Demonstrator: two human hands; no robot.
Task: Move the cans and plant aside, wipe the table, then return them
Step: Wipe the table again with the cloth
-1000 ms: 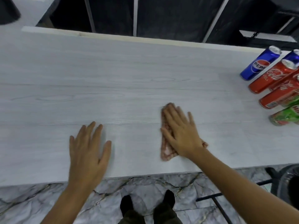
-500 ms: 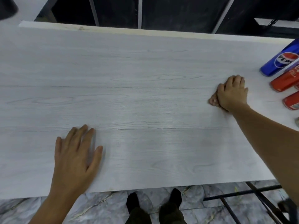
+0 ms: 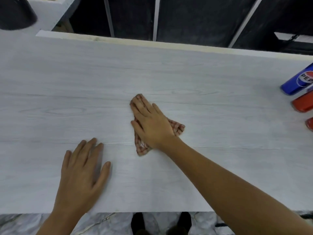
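My right hand (image 3: 150, 122) lies flat on a red-and-white checked cloth (image 3: 177, 128), pressing it onto the pale wood-grain table (image 3: 67, 92) near the middle. My left hand (image 3: 83, 170) rests palm down on the table near the front edge, fingers spread, holding nothing. At the right edge of the view stand a blue Pepsi can (image 3: 299, 82) and two red cans (image 3: 303, 103), partly cut off. No plant is in view.
A dark cone-shaped object (image 3: 16, 13) sits at the far left on a white surface. Dark panels run behind the table's far edge. Marble floor and my shoes (image 3: 138, 223) show below the front edge.
My right hand has swept the cloth from near the cans on the right back to the table's middle. The left hand stays planted near the front edge.
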